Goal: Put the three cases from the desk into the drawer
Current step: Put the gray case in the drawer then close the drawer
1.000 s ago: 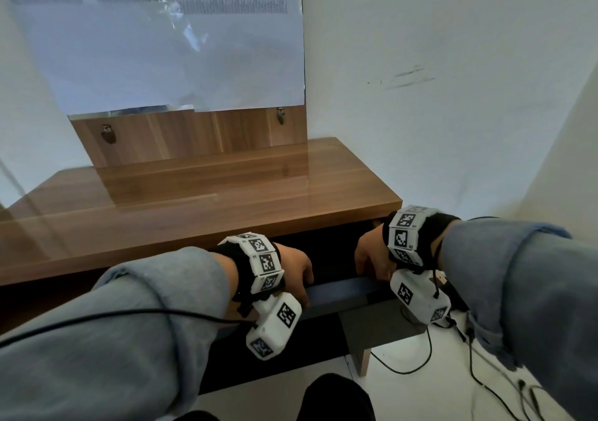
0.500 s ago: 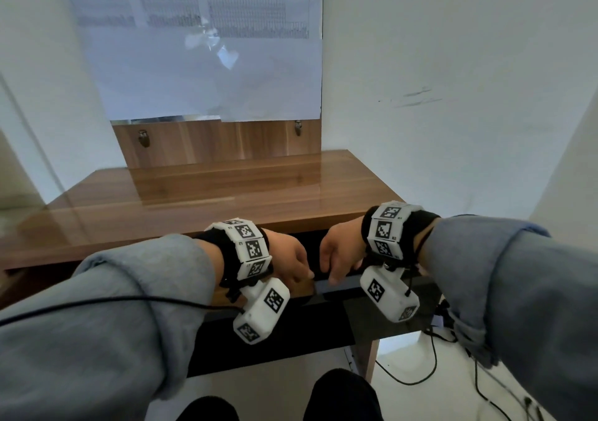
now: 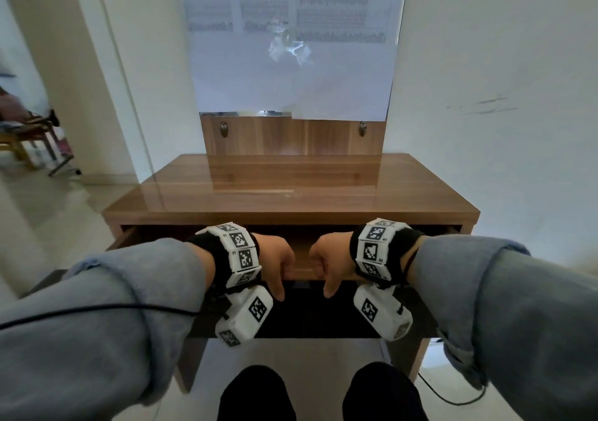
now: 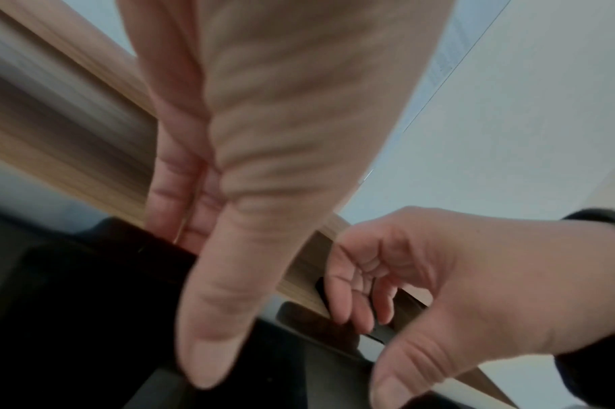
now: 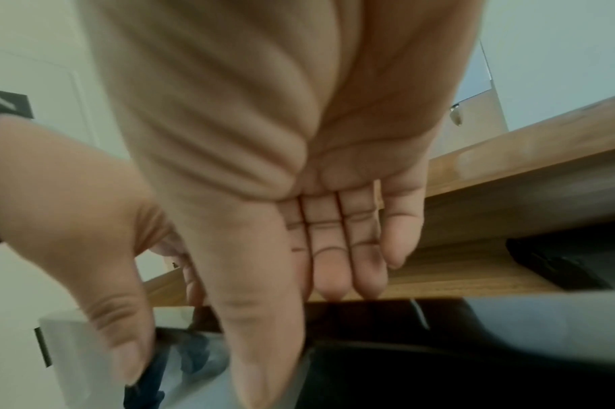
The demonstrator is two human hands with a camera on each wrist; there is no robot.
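I'm looking at a wooden desk (image 3: 291, 191) set against the white wall, its glossy top throwing back reflections. At the far edge a wooden back panel (image 3: 291, 137) stands upright on the top, with a small metal fitting near each of its upper corners. Under the top, the drawer (image 3: 302, 252) sits pulled out toward me, its wooden front on the near side. The desk stands on a pale tiled floor (image 3: 291, 352), and a black cable (image 3: 453, 396) trails across the tiles at the near right.

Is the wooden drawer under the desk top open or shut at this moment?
Open, partly: the wooden drawer front stands out from the desk top, both hands' fingers on it.
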